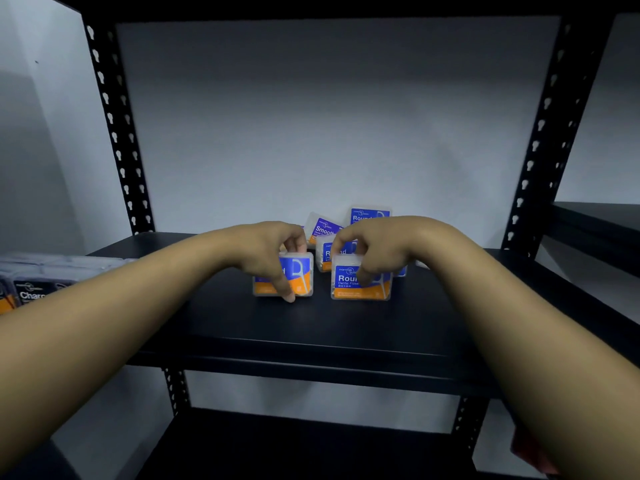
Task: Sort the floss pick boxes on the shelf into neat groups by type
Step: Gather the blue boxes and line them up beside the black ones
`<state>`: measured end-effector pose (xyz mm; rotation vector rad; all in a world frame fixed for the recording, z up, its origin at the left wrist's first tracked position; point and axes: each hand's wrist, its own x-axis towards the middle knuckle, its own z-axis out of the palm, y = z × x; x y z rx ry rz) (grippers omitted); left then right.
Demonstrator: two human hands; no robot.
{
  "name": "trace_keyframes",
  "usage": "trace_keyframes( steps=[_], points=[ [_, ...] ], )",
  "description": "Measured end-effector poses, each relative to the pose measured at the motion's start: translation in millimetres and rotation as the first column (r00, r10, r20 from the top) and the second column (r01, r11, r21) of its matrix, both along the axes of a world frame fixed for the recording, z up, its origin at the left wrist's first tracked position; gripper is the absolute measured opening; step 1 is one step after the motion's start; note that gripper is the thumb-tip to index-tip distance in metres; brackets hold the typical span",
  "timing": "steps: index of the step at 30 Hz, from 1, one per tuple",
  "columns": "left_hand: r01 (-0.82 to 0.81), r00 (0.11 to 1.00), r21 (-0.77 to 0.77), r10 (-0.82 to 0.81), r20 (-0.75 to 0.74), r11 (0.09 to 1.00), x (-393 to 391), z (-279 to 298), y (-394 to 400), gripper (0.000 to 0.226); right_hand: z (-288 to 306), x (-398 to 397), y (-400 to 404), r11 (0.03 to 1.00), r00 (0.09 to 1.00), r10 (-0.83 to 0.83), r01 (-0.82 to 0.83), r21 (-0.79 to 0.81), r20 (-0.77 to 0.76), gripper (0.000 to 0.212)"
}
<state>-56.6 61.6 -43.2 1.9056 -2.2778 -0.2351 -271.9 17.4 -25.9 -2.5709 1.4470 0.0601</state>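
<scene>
Clear plastic square boxes: left hand point(266, 252) grips one point(302, 275), right hand point(377, 247) grips another point(360, 282).

5 blue-and-orange floss pick boxes show on the shelf point(311, 327): 3 read "Round" point(360, 282), at 6, 12 and centre of the cluster; 1 reads "Smooth" point(323, 228) at 11; 1 label point(298, 275) at 9 is covered. 1 "Charcoal" box point(29, 294) sits far at 9.
</scene>
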Motion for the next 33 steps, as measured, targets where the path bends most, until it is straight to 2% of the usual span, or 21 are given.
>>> trace_keyframes(
  steps=[7, 12, 15, 19, 24, 33],
  points=[
    [0.084, 0.996, 0.031, -0.085, 0.022, 0.996, -4, -4, 1, 0.046, -6, 9, 4, 0.996, 0.995, 0.07, -0.074, -0.055, -0.078, 0.054],
    [0.083, 0.996, 0.079, -0.085, 0.014, 0.993, -9, -6, 0, 0.046, -14, 13, 1, 0.992, 0.988, 0.053, -0.069, -0.105, -0.145, 0.078],
    [0.057, 0.997, 0.097, -0.061, 0.037, 0.994, -11, -4, -1, 0.038, -15, 14, -1, 0.992, 0.989, 0.057, -0.071, -0.101, -0.134, 0.082],
    [-0.01, 0.998, 0.192, -0.001, 0.059, 0.981, -14, 2, -3, 0.042, -13, 15, 0, 0.997, 0.991, 0.043, -0.05, -0.059, -0.125, 0.078],
    [-0.044, 0.996, 0.235, 0.024, 0.087, 0.971, -17, 3, -3, 0.047, -10, 14, 6, 0.997, 0.99, 0.068, -0.073, -0.03, -0.125, 0.053],
    [-0.022, 0.997, 0.264, 0.003, 0.072, 0.964, -9, 11, 6, 0.046, -2, 20, 21, 0.999, 0.988, 0.046, -0.045, 0.01, -0.146, 0.049]
  ],
)
